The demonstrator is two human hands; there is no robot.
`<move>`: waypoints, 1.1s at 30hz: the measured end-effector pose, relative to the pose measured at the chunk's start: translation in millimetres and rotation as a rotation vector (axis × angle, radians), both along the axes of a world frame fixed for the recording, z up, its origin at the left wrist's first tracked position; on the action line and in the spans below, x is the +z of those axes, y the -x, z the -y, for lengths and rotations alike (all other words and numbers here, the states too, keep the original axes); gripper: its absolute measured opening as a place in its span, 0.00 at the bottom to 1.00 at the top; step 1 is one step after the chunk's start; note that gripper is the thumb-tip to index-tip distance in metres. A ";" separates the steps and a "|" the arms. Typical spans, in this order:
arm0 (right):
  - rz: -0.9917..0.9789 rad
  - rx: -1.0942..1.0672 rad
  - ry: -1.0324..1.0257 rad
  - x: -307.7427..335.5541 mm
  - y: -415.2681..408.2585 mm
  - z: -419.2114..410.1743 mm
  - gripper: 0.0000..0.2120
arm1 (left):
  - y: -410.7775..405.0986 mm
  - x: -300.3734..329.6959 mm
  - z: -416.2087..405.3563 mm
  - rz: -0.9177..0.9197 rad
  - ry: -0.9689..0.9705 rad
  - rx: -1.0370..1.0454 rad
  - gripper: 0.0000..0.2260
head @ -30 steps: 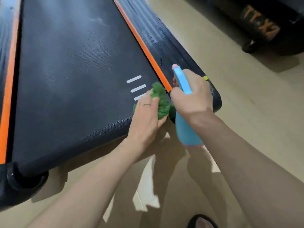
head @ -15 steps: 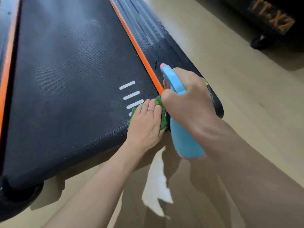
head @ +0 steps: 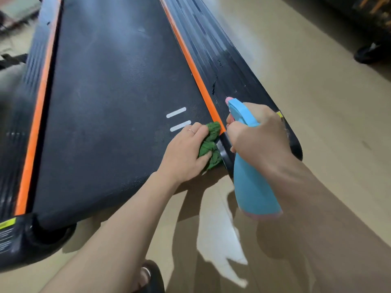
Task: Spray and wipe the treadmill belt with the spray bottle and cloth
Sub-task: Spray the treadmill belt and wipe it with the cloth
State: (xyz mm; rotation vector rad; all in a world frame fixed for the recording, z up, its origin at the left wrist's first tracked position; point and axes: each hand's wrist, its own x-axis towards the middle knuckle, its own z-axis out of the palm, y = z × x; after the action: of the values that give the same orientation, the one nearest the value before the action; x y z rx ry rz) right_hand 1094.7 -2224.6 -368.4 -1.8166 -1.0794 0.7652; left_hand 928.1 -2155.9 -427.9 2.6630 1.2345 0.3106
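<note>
**A:** What is in view, and where?

**B:** A head camera looks down on a black treadmill belt (head: 110, 102) that fills the left and centre of the frame, edged by orange strips. Just right of centre, the left hand (head: 184, 153) lies palm down on a bunched green cloth (head: 211, 142), pressing it onto the belt's near right corner, right against the orange strip (head: 191, 62). The fingers curl over the cloth, gripping it.

**A:** Why there?

**B:** My reading is that this corner is the patch being wiped. Two white stripes (head: 177, 119) printed on the belt sit just above the knuckles.

**A:** And the other hand?

**B:** The right hand (head: 260, 134) is closed around the neck of a light blue spray bottle (head: 254, 187), at centre right. The bottle hangs off the treadmill's end, over the floor (head: 317, 102), with its pink-tipped nozzle aimed up the frame along the black side rail (head: 222, 60). Fingers appear to rest at the trigger; whether it is squeezed, I cannot tell.

**A:** Why hold it like that?

**B:** Probably to keep it ready, so spraying and wiping can alternate without setting anything down. A few wet-looking drops show on the rail ahead of the nozzle.
</note>
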 end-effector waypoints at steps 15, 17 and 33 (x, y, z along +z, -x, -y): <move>0.195 0.176 0.143 6.7 28.4 12.5 0.11 | 79.8 61.7 -50.5 -0.270 0.024 0.250 0.14; 0.219 0.173 0.156 8.5 33.1 11.9 0.12 | 85.7 53.6 -38.7 -0.221 0.075 0.334 0.16; 0.312 0.081 0.164 12.8 59.2 8.8 0.15 | 82.6 42.7 -53.2 -0.550 0.509 0.290 0.25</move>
State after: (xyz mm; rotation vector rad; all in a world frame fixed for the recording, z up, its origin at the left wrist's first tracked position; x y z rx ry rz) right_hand 1035.6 -2233.4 -355.6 -2.0911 -1.3289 0.6462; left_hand 845.5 -2102.8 -385.2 2.1788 1.5827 -0.6591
